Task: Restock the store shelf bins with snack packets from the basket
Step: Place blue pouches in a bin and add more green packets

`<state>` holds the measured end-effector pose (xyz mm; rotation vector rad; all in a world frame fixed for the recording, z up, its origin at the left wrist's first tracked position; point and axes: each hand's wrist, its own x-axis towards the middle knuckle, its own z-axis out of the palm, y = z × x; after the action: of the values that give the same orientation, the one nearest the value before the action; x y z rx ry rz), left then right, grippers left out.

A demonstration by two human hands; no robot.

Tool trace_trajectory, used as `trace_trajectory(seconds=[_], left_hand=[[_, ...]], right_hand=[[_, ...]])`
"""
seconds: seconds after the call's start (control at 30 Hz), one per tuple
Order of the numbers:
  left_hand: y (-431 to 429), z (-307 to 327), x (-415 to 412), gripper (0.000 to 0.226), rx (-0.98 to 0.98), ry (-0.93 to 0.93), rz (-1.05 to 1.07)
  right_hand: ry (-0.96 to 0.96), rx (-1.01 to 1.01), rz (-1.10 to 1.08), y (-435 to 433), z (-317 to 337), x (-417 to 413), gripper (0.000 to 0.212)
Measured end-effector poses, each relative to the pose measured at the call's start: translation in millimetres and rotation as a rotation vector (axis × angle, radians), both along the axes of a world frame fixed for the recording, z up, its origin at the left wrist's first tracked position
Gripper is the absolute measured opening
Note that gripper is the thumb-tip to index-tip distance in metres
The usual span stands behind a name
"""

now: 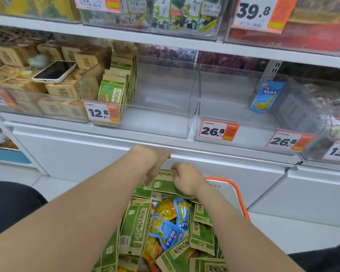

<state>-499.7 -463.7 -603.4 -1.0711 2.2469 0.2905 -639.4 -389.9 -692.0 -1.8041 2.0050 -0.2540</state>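
Observation:
Below me a basket [227, 188] with a white wall and orange rim is full of green snack packets [135, 222], with blue [168, 234] and yellow ones among them. Both hands are at its far end. My left hand [155, 163] and my right hand [186, 178] each grip an edge of a small stack of green packets [163, 182] held just over the heap. On the shelf, a clear bin [161, 122] tagged 12.8 holds a row of upright green packets [116, 83] at its left side.
The clear bin [243, 132] tagged 26.8 holds one blue packet [266, 96] leaning at its right wall. A phone [54, 72] lies on tan boxes in the left bin. White cabinet fronts run below the shelf. More stocked bins stand above and to the right.

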Motion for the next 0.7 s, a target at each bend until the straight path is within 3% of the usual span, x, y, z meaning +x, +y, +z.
trace_trajectory(seconds=[0.03, 0.1, 0.17, 0.27, 0.4, 0.47, 0.53, 0.63, 0.7], left_hand=[[-1, -1, 6, 0.130, 0.028, -0.036, 0.011], [-1, -2, 20, 0.138, 0.065, -0.031, 0.038], [-1, 0, 35, 0.114, 0.073, 0.107, 0.082], [-6, 11, 56, 0.060, 0.043, 0.418, 0.170], [-13, 37, 78, 0.032, -0.012, 0.536, 0.200], [-14, 50, 88, 0.032, -0.021, 0.551, 0.255], [-17, 62, 98, 0.033, -0.028, 0.603, 0.309], [-18, 80, 107, 0.019, 0.004, 0.811, 0.395], [-21, 90, 107, 0.026, 0.007, 0.989, 0.481]], right_hand=[[-0.097, -0.041, -0.039, 0, 2, 5, 0.026], [-0.290, -0.061, -0.114, 1, 10, 16, 0.027], [-0.464, -0.024, -0.188, 1, 25, 27, 0.029], [-0.730, 0.127, -0.333, 5, 44, 37, 0.033], [-1.016, 0.167, -0.212, 6, 64, 45, 0.048], [-1.027, 0.117, -0.111, 10, 78, 49, 0.042], [-0.918, -0.029, -0.056, 10, 86, 55, 0.038], [-0.791, -0.363, -0.099, 5, 92, 68, 0.040], [-0.802, -0.496, -0.160, 1, 96, 78, 0.045]])
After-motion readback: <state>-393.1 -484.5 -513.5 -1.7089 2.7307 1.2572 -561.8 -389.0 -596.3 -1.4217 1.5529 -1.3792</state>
